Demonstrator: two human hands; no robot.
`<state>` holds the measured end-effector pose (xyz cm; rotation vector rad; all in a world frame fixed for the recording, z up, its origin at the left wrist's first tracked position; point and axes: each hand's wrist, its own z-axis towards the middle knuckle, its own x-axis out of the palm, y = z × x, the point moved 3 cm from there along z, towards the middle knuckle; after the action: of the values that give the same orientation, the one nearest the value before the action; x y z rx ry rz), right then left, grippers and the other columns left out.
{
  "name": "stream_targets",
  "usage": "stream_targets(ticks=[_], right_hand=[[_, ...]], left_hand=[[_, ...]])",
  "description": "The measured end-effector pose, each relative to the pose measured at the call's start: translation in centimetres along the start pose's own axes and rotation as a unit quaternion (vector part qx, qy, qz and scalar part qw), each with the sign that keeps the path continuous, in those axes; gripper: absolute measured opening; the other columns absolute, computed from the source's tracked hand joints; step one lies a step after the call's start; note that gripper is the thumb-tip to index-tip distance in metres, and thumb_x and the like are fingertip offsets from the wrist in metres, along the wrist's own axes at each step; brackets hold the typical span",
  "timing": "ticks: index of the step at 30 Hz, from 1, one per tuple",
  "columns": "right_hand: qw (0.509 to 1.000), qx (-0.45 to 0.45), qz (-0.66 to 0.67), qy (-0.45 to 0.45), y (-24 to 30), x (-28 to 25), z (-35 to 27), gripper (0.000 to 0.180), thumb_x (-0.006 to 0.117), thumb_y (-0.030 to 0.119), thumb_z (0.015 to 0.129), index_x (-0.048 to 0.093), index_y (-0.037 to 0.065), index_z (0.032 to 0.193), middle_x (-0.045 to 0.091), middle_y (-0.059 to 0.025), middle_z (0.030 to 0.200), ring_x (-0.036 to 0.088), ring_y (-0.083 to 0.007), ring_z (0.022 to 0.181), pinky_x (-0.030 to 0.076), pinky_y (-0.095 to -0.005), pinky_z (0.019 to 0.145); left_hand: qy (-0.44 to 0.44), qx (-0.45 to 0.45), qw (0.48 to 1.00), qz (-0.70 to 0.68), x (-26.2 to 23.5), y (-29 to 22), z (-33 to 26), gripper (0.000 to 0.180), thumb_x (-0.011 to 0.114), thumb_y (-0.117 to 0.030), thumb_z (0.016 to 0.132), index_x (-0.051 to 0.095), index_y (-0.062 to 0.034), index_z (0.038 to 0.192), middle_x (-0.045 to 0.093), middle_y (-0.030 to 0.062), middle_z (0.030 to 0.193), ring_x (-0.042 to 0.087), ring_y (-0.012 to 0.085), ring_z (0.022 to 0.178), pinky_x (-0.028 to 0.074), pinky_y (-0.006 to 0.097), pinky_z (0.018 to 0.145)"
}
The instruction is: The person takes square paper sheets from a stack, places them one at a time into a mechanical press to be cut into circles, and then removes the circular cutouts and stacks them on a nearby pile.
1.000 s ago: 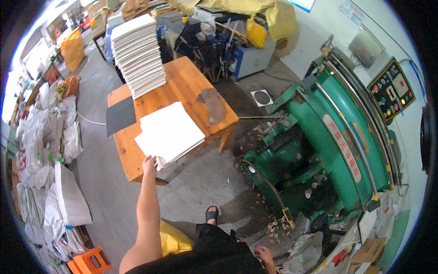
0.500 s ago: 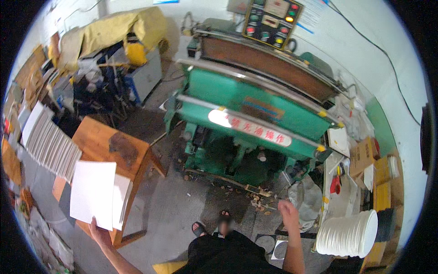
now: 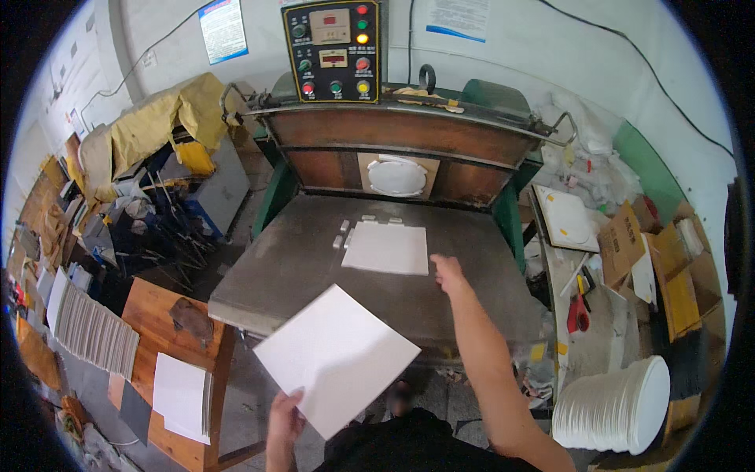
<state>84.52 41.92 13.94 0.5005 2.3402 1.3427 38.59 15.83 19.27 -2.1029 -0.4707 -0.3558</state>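
Observation:
My left hand [image 3: 286, 414] grips a white square sheet [image 3: 334, 358] by its near corner, with the thumb on top. The sheet tilts in front of the press bed [image 3: 267, 259]. Flat on that bed lies another white sheet [image 3: 385, 249], with several small pale blocks [image 3: 338, 241] around its left and far edges. My right hand [image 3: 447, 273] reaches over the bed beside this sheet's right edge. Its fingers are partly bent and apart, holding nothing visible. Above the back of the bed, a white oval piece [image 3: 397, 175] sits on a square plate fixed to the brown upright face.
A control panel [image 3: 332, 52] with lit buttons stands over the press. At left, a wooden table [image 3: 157, 303] bears a stack of white sheets [image 3: 179, 397]. A side bench [image 3: 594, 338] at right holds red-handled scissors [image 3: 578, 315], near a stack of white round pieces [image 3: 613, 405].
My left hand has lifted a sheet from the table stack and brought it rightward. The press now stands open, exposing its bed. My right hand has reached forward over it.

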Motion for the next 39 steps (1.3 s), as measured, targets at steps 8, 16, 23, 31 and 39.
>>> stream_targets(ticks=[8,16,23,31,39], right_hand=[[0.943,0.195,0.207,0.172,-5.1,5.5,7.3,0.027,0.064,0.012,0.083,0.056,0.000,0.106,0.063,-0.0141,0.103,0.064,-0.0285,0.095,0.055,-0.0478,0.078],[0.924,0.011,0.281,0.261,-0.8,-5.1,3.9,0.037,0.059,0.012,0.087,0.054,-0.003,0.121,0.061,-0.0169,0.114,0.061,-0.0273,0.103,0.050,-0.0388,0.089],[0.970,-0.053,0.232,0.054,-5.1,-23.2,-8.2,0.040,0.059,0.009,0.083,0.054,-0.004,0.121,0.063,-0.0140,0.112,0.061,-0.0257,0.100,0.049,-0.0369,0.087],[0.948,-0.086,0.238,-0.193,-12.3,-27.6,-25.0,0.041,0.058,0.008,0.082,0.054,-0.008,0.119,0.062,-0.0140,0.109,0.059,-0.0212,0.098,0.045,-0.0334,0.090],[0.966,-0.112,0.053,-0.229,-9.1,-23.5,-30.2,0.031,0.057,0.007,0.086,0.059,-0.008,0.113,0.065,-0.0114,0.101,0.058,-0.0162,0.088,0.044,-0.0298,0.081]], left_hand=[[0.021,-0.099,0.993,-0.057,7.3,5.2,0.3,0.051,0.052,-0.020,0.091,0.040,0.0014,0.135,0.061,0.0189,0.115,0.066,0.0317,0.093,0.056,0.046,0.081],[0.109,-0.097,0.986,-0.082,17.2,8.9,16.4,0.035,0.037,-0.006,0.097,0.037,0.0076,0.129,0.053,0.0244,0.121,0.059,0.0378,0.108,0.050,0.051,0.096],[0.104,-0.122,0.984,-0.075,21.7,9.5,31.4,0.034,0.039,-0.010,0.098,0.039,0.0083,0.127,0.054,0.0273,0.118,0.060,0.0384,0.105,0.053,0.049,0.093],[0.067,0.140,0.853,0.499,26.4,7.9,26.1,0.051,0.064,-0.027,0.086,0.049,-0.0010,0.127,0.058,0.0191,0.120,0.054,0.0334,0.116,0.045,0.048,0.098],[0.028,0.348,0.517,0.782,35.6,11.5,35.7,0.058,0.057,-0.032,0.085,0.045,-0.0056,0.136,0.040,0.0131,0.146,0.026,0.0336,0.141,0.015,0.055,0.114]])
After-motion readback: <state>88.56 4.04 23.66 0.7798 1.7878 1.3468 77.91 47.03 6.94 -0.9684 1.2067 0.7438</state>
